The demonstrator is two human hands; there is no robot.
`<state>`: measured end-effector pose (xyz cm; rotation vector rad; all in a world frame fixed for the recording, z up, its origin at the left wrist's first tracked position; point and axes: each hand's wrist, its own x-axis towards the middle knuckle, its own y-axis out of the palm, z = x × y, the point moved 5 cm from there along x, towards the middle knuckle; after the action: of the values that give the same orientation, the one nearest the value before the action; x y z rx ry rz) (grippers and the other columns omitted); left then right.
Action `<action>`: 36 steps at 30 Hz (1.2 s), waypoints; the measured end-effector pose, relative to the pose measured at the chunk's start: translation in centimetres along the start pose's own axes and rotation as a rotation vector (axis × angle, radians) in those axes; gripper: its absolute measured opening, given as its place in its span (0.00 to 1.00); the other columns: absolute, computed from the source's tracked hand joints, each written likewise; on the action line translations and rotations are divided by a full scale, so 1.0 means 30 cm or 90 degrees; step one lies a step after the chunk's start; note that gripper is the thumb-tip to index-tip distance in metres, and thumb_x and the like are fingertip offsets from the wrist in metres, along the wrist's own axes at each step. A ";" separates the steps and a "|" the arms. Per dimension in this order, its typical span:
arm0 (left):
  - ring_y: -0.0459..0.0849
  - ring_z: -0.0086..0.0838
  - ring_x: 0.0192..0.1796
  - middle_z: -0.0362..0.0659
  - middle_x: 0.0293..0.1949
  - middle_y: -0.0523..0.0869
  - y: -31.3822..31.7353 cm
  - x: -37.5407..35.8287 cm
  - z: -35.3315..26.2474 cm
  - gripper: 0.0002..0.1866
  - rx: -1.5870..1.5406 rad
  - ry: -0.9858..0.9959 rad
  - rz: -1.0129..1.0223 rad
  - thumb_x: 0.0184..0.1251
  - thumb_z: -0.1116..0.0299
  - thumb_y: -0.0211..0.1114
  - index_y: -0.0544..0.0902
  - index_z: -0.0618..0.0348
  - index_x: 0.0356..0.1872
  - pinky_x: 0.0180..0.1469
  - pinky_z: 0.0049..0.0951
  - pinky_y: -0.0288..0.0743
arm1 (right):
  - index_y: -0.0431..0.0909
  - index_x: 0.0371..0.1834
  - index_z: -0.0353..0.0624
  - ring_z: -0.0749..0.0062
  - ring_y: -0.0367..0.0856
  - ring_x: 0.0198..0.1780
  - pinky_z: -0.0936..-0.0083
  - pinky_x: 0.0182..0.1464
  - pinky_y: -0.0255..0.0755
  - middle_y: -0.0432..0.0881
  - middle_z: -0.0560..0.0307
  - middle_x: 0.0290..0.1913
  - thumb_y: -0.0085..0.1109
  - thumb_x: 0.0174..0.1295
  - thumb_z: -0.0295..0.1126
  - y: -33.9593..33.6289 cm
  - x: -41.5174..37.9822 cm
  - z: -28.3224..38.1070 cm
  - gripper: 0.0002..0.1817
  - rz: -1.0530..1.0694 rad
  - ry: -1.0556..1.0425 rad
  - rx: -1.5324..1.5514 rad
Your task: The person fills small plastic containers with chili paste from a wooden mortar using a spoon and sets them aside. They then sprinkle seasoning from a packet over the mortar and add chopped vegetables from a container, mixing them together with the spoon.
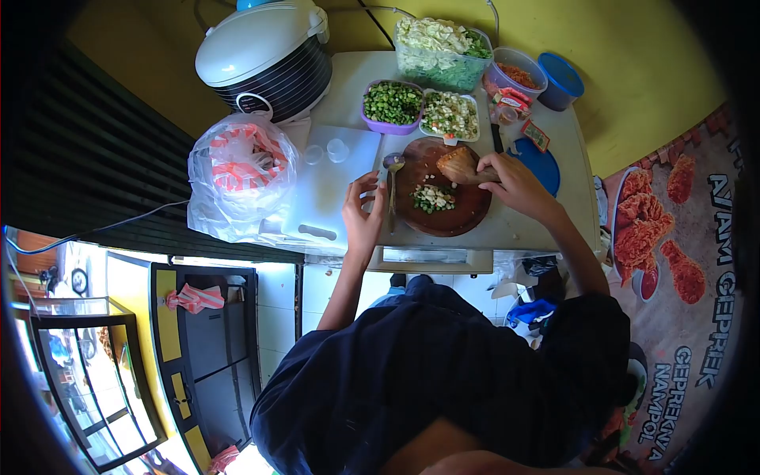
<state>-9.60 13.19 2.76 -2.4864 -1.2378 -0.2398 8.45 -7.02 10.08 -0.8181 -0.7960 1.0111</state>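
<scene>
My right hand [504, 180] is closed around the handle of a wooden pestle [456, 164], whose broad head rests over the far side of a round brown mortar [467, 215]. A small heap of chopped green chillies and pale bits [433, 199] lies in the mortar. To the left, my left hand [362, 203] hovers over a cutting board edge with its fingers bent and apart, and I see nothing held. Close beside its fingertips is a metal spoon [393, 168], lying along the mortar's left side. Two small clear plastic cups [338, 150] stand on the pale board [321, 198].
Behind the mortar stand a purple tub of chopped greens [392, 108], a tray of chopped pale pieces [450, 115] and a large cabbage container [440, 66]. A knife [496, 136] and blue lid [540, 168] lie right. A plastic bag [241, 178] and rice cooker [265, 59] stand left.
</scene>
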 end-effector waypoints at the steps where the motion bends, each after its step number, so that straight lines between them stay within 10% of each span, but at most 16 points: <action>1: 0.84 0.32 0.36 0.50 0.35 0.83 -0.012 -0.001 -0.017 0.17 0.047 0.003 0.008 0.63 0.62 0.65 0.80 0.67 0.45 0.37 0.28 0.77 | 0.68 0.45 0.43 0.57 0.75 0.47 0.67 0.49 0.66 0.76 0.53 0.42 0.63 0.55 0.28 -0.002 -0.013 -0.009 0.16 0.001 0.011 -0.002; 8: 0.86 0.40 0.25 0.50 0.19 0.84 0.012 -0.023 -0.025 0.21 0.277 -0.160 0.286 0.63 0.54 0.64 0.80 0.68 0.32 0.30 0.34 0.77 | 0.69 0.46 0.44 0.56 0.75 0.47 0.65 0.49 0.68 0.77 0.54 0.45 0.62 0.54 0.26 -0.005 -0.060 -0.033 0.17 -0.025 0.019 0.014; 20: 0.67 0.34 0.13 0.51 0.14 0.73 -0.027 -0.052 -0.064 0.14 0.188 -0.042 0.246 0.73 0.63 0.51 0.81 0.61 0.34 0.20 0.33 0.60 | 0.66 0.61 0.44 0.59 0.76 0.55 0.69 0.57 0.68 0.76 0.48 0.55 0.57 0.64 0.32 0.053 -0.110 0.032 0.23 -0.121 0.073 0.229; 36: 0.76 0.44 0.19 0.52 0.17 0.76 -0.039 -0.087 -0.093 0.11 0.214 -0.049 0.267 0.73 0.64 0.51 0.79 0.58 0.36 0.24 0.37 0.67 | 0.72 0.59 0.43 0.73 0.76 0.50 0.77 0.54 0.67 0.79 0.53 0.51 0.59 0.63 0.34 0.114 -0.084 0.022 0.21 -0.148 0.158 0.330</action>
<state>-12.10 10.86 4.81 -2.3972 -0.6845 0.1595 5.73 -8.17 6.95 -0.3815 -0.3769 0.8341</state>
